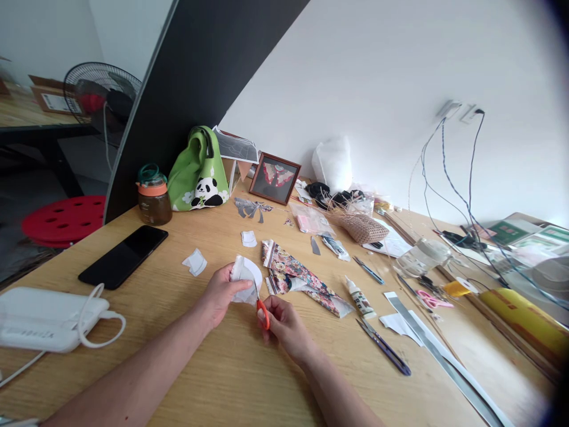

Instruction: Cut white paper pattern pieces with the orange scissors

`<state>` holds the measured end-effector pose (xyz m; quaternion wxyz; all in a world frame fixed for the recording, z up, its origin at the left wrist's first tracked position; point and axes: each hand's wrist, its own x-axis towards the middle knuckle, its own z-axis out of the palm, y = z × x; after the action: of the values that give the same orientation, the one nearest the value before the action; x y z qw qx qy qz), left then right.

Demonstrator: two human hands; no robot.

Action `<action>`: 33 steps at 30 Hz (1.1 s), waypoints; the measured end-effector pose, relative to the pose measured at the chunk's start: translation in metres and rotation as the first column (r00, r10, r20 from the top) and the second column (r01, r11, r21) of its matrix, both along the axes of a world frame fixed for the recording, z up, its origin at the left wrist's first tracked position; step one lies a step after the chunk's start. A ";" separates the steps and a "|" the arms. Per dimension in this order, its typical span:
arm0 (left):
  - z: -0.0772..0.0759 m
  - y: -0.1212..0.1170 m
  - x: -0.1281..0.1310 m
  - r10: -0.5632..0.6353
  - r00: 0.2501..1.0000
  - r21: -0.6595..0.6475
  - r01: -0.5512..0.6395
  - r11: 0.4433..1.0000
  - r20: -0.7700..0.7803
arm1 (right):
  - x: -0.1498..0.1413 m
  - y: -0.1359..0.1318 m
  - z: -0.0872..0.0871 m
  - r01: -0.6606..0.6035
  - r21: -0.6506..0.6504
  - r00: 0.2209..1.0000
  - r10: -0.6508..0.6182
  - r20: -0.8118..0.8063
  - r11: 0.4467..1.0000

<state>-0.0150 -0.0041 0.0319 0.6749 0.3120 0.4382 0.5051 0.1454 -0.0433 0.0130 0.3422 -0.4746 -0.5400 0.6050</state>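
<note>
Head view: left hand (pixel 221 290) pinches one white paper piece (pixel 247 277), fingers clenched on its edge, just above wooden table (pixel 231 379). Right hand (pixel 284 325) grips one pair of orange-handled scissors (pixel 262 308), blades meeting paper. Two white scraps (pixel 194 262) lie nearby. One strip of patterned fabric (pixel 297 277) just right of paper. One black phone (pixel 123 255), one white power bank (pixel 44 319) at left.

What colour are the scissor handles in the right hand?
Orange-red scissor handles, seen in the head view.
</note>
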 end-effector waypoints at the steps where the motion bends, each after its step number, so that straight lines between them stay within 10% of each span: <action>1: 0.000 0.000 0.000 0.001 1.000 -0.002 -0.001 1.000 0.001 | 0.000 0.000 0.000 0.002 0.001 1.000 -0.002 -0.001 1.000; 33: -0.004 0.001 -0.001 -0.024 1.000 0.051 0.024 0.998 -0.005 | 0.000 0.000 0.002 -0.011 -0.001 1.000 0.011 -0.008 1.000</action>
<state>-0.0156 -0.0026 0.0274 0.6718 0.3355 0.4228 0.5073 0.1456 -0.0435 0.0151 0.3409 -0.4695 -0.5410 0.6088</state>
